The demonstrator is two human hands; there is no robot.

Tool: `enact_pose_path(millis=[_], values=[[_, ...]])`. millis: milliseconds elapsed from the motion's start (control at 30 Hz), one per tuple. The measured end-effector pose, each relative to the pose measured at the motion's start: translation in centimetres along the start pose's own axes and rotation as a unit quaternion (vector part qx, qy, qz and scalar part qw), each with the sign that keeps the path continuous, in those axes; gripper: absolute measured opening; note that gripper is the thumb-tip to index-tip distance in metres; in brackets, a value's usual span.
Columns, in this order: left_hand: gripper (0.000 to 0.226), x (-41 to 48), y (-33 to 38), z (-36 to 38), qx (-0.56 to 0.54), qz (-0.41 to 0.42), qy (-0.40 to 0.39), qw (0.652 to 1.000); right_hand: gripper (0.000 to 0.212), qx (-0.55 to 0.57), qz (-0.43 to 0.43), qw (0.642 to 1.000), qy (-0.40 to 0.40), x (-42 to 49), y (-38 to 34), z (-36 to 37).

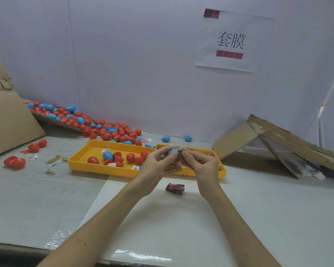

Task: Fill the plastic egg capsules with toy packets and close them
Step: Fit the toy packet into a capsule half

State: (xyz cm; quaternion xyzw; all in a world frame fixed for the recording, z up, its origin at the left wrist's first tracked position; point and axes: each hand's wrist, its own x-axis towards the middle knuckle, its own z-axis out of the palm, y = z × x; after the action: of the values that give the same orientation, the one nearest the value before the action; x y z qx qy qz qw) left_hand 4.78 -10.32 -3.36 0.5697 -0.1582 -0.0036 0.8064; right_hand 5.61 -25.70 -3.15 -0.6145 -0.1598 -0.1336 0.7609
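Nearer than the grip on the blue capsule (pixel 171 151) and green packet (pixel 179 152), open over the white sheet (pixel 181 218) but for a dark packet (pixel 175 188) close by. Beneath and left, hemmed low by yellow trays (pixel 104 169), with a capsule heap (pixel 112 132) farther left. Rightward, free as far as the collapsed cardboard (pixel 239 135)

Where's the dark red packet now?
Head view, centre: the dark red packet lies on the white sheet, just this side of the right yellow tray.
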Motion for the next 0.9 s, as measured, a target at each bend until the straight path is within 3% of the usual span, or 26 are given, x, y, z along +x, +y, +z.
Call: enact_pose_path(millis=[533, 667, 900], values=[[0.019, 0.17, 0.02, -0.25, 0.021, -0.018, 0.015, 1.0, 0.029, -0.007, -0.004, 0.999, -0.04, -0.14, -0.11, 0.02], [0.022, 0.36, -0.12, -0.19, 0.017, -0.024, 0.021, 0.999, 0.02, -0.015, -0.002, 0.999, -0.045, -0.05, -0.09, -0.08], [0.027, 0.19, -0.01, -0.2, 0.023, -0.022, 0.011, 0.999, 0.027, -0.053, 0.007, 0.997, -0.05, 0.15, 0.09, -0.55]])
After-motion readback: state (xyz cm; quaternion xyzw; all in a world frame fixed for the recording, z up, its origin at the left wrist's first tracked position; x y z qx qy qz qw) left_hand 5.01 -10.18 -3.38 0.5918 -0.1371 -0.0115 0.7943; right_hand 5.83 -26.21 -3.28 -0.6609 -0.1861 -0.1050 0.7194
